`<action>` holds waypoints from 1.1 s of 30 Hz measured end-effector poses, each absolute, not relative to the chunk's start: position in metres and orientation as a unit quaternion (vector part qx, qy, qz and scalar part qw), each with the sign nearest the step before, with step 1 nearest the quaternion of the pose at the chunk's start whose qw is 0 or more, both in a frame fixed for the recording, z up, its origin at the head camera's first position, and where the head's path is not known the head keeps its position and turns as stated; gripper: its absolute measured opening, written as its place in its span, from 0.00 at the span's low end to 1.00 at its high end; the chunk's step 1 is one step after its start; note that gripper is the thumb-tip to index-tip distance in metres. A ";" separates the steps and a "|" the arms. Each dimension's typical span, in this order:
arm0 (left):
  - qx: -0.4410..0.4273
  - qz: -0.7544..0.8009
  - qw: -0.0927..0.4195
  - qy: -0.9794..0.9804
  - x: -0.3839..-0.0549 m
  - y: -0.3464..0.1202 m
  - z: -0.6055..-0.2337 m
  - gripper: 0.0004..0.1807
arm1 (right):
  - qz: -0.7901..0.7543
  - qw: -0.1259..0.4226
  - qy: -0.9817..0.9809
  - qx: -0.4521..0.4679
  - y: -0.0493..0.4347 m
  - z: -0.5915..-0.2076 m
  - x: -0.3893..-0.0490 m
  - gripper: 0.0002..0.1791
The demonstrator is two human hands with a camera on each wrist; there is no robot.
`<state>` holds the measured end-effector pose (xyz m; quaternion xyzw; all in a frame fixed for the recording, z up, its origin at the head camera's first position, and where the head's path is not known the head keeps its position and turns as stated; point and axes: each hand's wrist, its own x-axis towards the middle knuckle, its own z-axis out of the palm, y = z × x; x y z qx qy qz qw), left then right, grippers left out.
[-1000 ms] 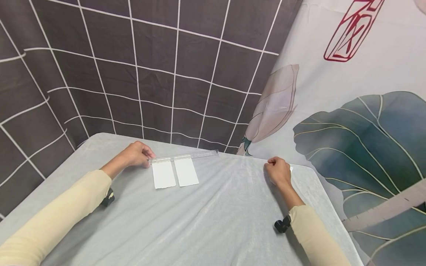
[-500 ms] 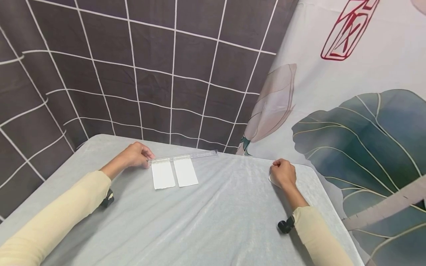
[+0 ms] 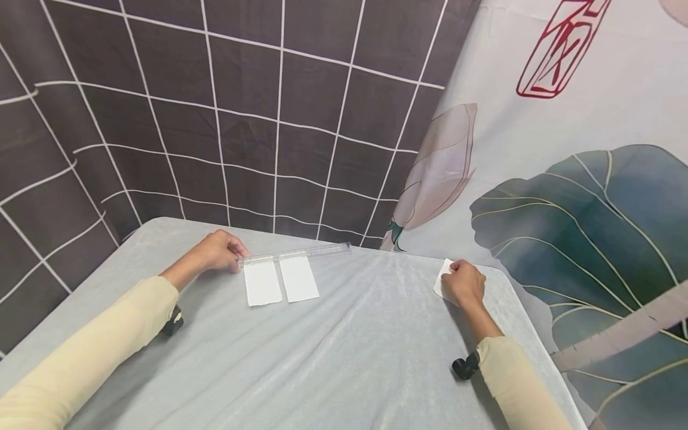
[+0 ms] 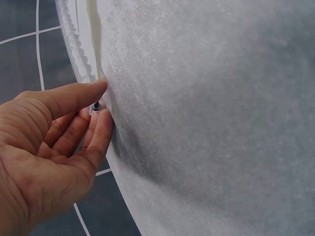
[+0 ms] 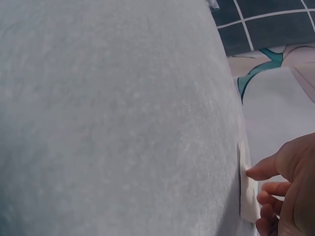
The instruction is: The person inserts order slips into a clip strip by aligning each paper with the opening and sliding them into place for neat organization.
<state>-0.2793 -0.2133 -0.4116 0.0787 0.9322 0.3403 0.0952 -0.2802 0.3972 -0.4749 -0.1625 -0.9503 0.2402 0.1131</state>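
Note:
In the head view my left hand (image 3: pixel 217 249) pinches the left end of a clear plastic strip (image 3: pixel 328 249) near the table's back edge. Its thumb and fingers meet around that end in the left wrist view, with a small dark spot between them. Two white rectangular cards, a left card (image 3: pixel 262 283) and a right card (image 3: pixel 299 279), lie side by side with their top edges at the strip. Far to the right, my right hand (image 3: pixel 465 285) holds another white card (image 3: pixel 443 279), partly hidden behind the fingers. The right wrist view shows my thumb against this card (image 5: pixel 248 199).
A pale grey cloth (image 3: pixel 322 358) with soft folds covers the table. Behind it hangs a dark grid-patterned curtain (image 3: pixel 242 137), and a white curtain with leaf prints (image 3: pixel 580 227) hangs at the right. Each wrist carries a small black camera (image 3: pixel 465 365).
My right hand has moved slightly right and toward me. The white card, at first mostly hidden with a corner at the hand's right, now shows at its left. My left hand stays put.

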 end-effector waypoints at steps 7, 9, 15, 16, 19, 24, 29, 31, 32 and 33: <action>0.073 0.339 0.097 0.933 -0.279 -0.214 -0.412 0.23 | 0.233 0.082 -0.949 -0.195 0.366 -0.439 -0.250 0.35; 0.072 0.338 0.096 0.933 -0.279 -0.214 -0.413 0.23 | 0.231 0.068 -0.948 -0.207 0.366 -0.438 -0.249 0.36; 0.072 0.340 0.097 0.933 -0.279 -0.214 -0.413 0.23 | 0.237 0.041 -0.941 -0.237 0.367 -0.438 -0.251 0.46; 0.072 0.341 0.097 0.932 -0.278 -0.214 -0.413 0.23 | 0.239 0.038 -0.940 -0.241 0.368 -0.438 -0.251 0.48; 0.072 0.341 0.096 0.932 -0.279 -0.214 -0.412 0.22 | 0.250 0.026 -0.937 -0.242 0.370 -0.438 -0.249 0.49; 0.073 0.338 0.095 0.934 -0.279 -0.213 -0.412 0.22 | 0.262 0.001 -0.938 -0.228 0.394 -0.449 -0.260 0.50; 0.072 0.337 0.093 0.934 -0.278 -0.212 -0.411 0.22 | 0.260 -0.009 -0.939 -0.226 0.434 -0.481 -0.290 0.54; 0.072 0.337 0.092 0.934 -0.278 -0.212 -0.411 0.22 | 0.262 -0.008 -0.937 -0.230 0.437 -0.483 -0.291 0.55; 0.072 0.338 0.091 0.934 -0.278 -0.212 -0.411 0.22 | 0.264 -0.005 -0.937 -0.230 0.436 -0.482 -0.290 0.55; 0.072 0.338 0.091 0.934 -0.278 -0.212 -0.411 0.22 | 0.268 -0.004 -0.936 -0.229 0.433 -0.478 -0.287 0.55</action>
